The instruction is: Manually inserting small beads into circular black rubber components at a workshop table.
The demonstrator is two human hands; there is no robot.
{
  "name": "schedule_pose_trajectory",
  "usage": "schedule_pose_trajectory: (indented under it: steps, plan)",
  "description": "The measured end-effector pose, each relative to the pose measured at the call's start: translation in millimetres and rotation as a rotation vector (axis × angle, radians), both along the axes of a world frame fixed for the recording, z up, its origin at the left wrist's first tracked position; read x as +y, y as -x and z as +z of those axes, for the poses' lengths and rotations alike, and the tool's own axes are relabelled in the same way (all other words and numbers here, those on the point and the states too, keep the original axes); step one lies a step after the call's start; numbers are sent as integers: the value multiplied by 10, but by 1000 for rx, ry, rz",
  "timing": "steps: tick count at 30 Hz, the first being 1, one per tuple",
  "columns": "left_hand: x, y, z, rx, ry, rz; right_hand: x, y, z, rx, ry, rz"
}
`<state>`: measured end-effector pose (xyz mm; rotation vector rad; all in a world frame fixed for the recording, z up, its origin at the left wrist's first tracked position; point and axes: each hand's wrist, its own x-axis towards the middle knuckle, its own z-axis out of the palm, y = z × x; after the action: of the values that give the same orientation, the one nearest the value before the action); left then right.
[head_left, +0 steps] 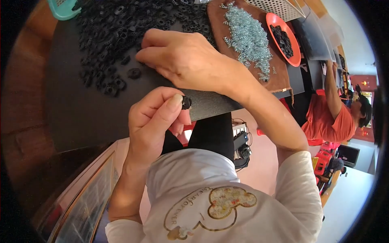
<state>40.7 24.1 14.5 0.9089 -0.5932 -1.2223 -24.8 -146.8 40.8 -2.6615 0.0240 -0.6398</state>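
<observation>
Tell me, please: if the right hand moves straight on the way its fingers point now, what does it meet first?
The right hand points left across the black table. First in that line looks to be the single black ring part, with the pile of black parts just past; depth is unclear.

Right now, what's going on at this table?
A person sits at a black table. The left hand pinches a small black round plastic part between thumb and fingers. The right hand reaches palm-down to the edge of a heap of similar black parts. A pile of small silvery metal springs lies on a brown mat, beside an orange dish holding more black pieces.
</observation>
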Motion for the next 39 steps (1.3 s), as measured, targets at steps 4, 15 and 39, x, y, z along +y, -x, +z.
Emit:
schedule_pose_trajectory:
  steps: [4,15,39]
  plan:
    - [-16,9,-23,27,16,-17,-83,-110,-28,20,217,72]
    - [7,-27,-40,27,29,-21,-52,-209,50,167,304,93]
    - [-78,55,-5,39,39,61,-56,407,86,42,-66,-70]
